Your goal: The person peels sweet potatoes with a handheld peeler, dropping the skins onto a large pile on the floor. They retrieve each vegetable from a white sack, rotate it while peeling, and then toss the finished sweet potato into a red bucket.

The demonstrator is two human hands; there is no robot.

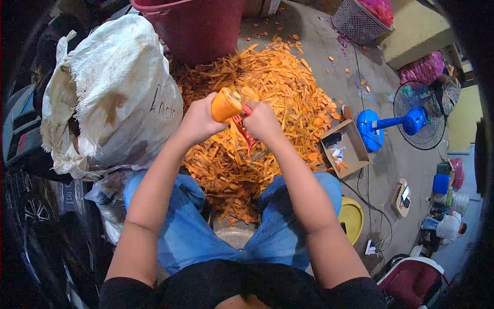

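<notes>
Shirt (226, 280) and jeans (190, 234) are nearest. Beyond, the left hand (198, 121) grips a carrot (225, 106) above the peelings (283, 82); the right hand (261, 121) is closed round a peeler (245, 135) just beside it. A tub (193, 31) stands at the peelings' far edge.

A white woven sack (123, 87) with dark handwriting bulges at ten o'clock, and a red tub (198, 33) stands between eleven and twelve. Between one and two, a pale basket (357, 26) holds something pink; a pink bag (422, 67) lies at two. A blue fan (391, 122) is between two and three, just beside an open cardboard box (356, 140) at three. Near four o'clock are a round yellow object (353, 219) and, farther out, a white power strip (370, 248).
</notes>
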